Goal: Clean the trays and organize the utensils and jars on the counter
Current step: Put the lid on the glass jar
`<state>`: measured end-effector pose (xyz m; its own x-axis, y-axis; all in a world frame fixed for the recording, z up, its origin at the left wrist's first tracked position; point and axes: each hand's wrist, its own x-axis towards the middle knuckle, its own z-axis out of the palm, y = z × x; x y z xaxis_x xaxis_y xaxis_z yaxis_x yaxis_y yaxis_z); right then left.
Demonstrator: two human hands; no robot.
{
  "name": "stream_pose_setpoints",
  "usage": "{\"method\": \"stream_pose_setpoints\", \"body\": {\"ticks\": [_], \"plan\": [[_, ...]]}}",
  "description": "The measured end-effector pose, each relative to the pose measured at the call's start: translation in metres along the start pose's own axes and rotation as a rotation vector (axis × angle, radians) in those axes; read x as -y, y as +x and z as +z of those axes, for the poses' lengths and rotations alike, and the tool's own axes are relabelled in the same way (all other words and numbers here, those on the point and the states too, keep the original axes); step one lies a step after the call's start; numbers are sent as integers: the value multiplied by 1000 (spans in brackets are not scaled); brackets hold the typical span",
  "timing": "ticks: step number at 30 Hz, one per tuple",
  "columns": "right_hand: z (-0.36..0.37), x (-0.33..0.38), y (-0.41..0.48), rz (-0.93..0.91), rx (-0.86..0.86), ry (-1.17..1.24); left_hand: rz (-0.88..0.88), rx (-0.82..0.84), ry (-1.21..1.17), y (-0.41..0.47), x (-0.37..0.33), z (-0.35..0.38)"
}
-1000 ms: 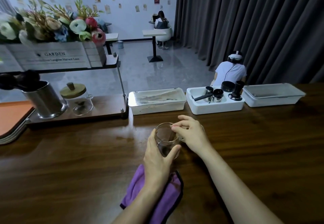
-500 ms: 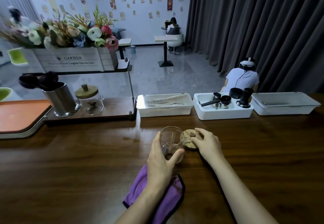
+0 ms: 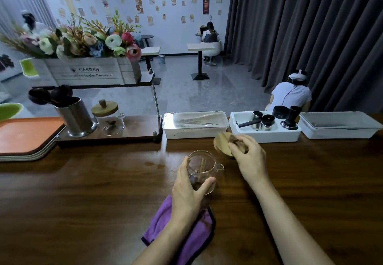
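Purple cloth [image 3: 161, 223] flat on bench [image 3: 83, 202], under left wrist. Left hand [image 3: 189, 196] curled round open glass jar [image 3: 202, 166], which stands on bench. Wooden lid [image 3: 221, 145] tilted, raised, just right of jar, pinched at knob by right hand [image 3: 249, 157].
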<state>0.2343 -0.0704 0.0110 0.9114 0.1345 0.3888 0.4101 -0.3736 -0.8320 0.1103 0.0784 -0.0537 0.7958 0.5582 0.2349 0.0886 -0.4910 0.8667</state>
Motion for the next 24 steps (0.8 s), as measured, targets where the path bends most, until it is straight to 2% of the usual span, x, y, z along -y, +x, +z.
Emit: {"method": "stream_pose_setpoints", "body": {"ticks": [4, 7, 10, 15, 19, 24], "plan": [[4, 36, -6, -95, 236, 40, 3, 6, -11, 1, 2, 1], [16, 44, -17, -128, 323, 0, 4, 4, -30, 1, 3, 1], [24, 39, -25, -127, 342, -106, 9, 13, -66, 1, 5, 2], [28, 32, -31, -109, 329, -130, -37, 51, -202, 2, 7, -3], [22, 31, -32, -81, 365, -108, 32, 35, -287, 8, -6, -22], [18, 27, -44, -62, 318, -118, 79, 94, -127, 18, -13, -40]]}}
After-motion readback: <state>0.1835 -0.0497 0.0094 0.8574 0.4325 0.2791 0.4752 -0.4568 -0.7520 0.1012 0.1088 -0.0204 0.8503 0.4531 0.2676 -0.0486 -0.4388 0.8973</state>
